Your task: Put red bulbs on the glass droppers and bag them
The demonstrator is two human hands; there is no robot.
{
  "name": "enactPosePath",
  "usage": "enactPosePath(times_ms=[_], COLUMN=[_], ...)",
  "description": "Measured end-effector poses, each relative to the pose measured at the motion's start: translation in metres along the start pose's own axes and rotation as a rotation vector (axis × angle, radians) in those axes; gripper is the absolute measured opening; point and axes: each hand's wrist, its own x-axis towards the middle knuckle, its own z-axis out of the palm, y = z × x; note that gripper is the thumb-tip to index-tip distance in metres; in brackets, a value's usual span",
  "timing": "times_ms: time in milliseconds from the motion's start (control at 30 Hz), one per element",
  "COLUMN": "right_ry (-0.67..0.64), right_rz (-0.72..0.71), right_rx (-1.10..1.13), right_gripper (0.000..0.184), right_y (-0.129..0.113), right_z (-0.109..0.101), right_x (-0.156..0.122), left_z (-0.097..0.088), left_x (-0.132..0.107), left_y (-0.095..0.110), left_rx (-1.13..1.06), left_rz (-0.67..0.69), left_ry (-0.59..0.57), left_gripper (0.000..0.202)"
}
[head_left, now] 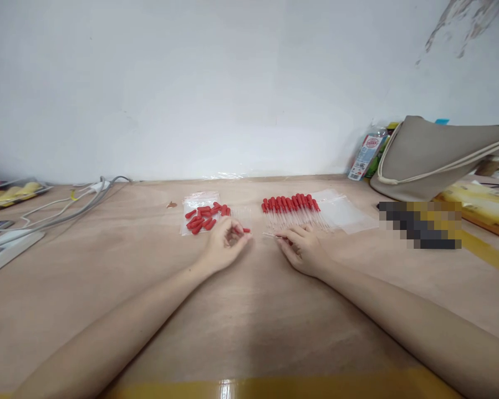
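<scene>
My left hand point(228, 244) is closed, pinching a small red rubber bulb point(246, 230) at its fingertips. Just behind it, several loose red bulbs point(200, 219) lie on a clear plastic bag point(188, 203). A few clear thin tubes point(242, 215) lie partly hidden behind the left fingers. Between the fingers of my right hand point(301, 249) is a thin clear dropper tube point(269, 234), pointing left toward the bulb; the two are apart. Beyond the right hand, several droppers with red bulbs point(290, 204) lie side by side, bulbs toward the wall, partly on another clear bag point(349, 213).
A grey drawstring bag point(424, 158) and a carton point(365, 155) stand at the back right, near a yellow packet point(478, 208). Cables point(79, 205) and a white power strip point(12, 249) occupy the left. A white wall point(233, 88) closes off the wooden table point(216, 321).
</scene>
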Motion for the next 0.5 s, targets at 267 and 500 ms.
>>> enactPosePath(times_ms=[267, 500], right_ry=[-0.044, -0.057], right_rz=[-0.053, -0.084], right_rx=[0.028, 0.034], right_gripper=[0.016, 0.016], right_y=[-0.001, -0.003], right_z=[-0.001, -0.002], right_x=[-0.001, 0.000], left_z=[0.011, 0.015], left_x=[-0.009, -0.006], left_y=[0.001, -0.007], left_rx=[-0.075, -0.202], left_rz=[-0.095, -0.192], left_ry=[-0.113, -0.077], left_gripper=[0.021, 0.025])
